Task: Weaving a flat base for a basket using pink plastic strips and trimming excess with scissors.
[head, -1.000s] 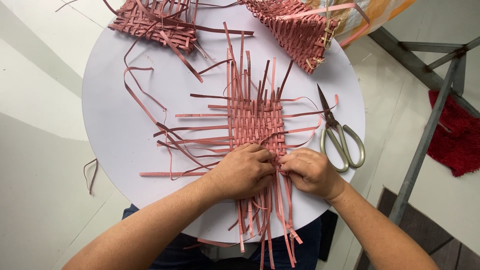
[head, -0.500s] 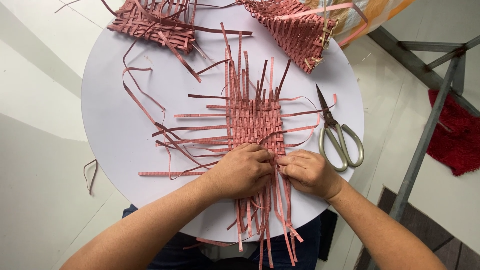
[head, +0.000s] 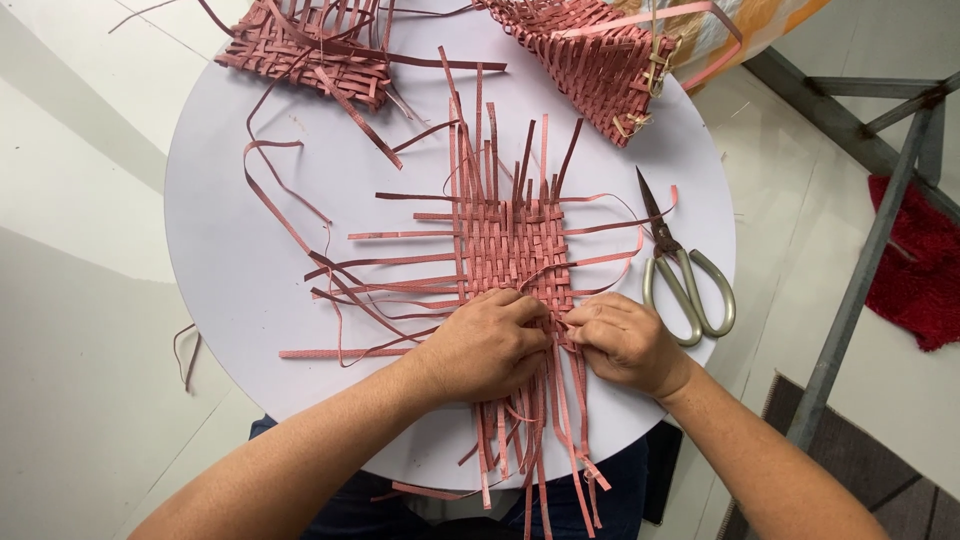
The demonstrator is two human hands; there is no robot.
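In the head view, a woven mat [head: 510, 250] of reddish strips is seen at the middle of the round white tabletop [head: 230, 240]. Its near end is pressed by the left hand [head: 488, 345], fingers curled on the strips; a strip is pinched by the right hand [head: 622, 340]. Scissors [head: 680, 275] lie near the right edge. Two woven pieces [head: 310, 45] [head: 590, 55] sit at the far edge; bare tabletop is left at the left edge.

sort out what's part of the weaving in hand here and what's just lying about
In use:
left hand and right hand, both pressing on the near edge of the woven pink mat
loose pink strips trailing from it

Lying about:
scissors
flat woven piece
woven basket
red cloth on the floor
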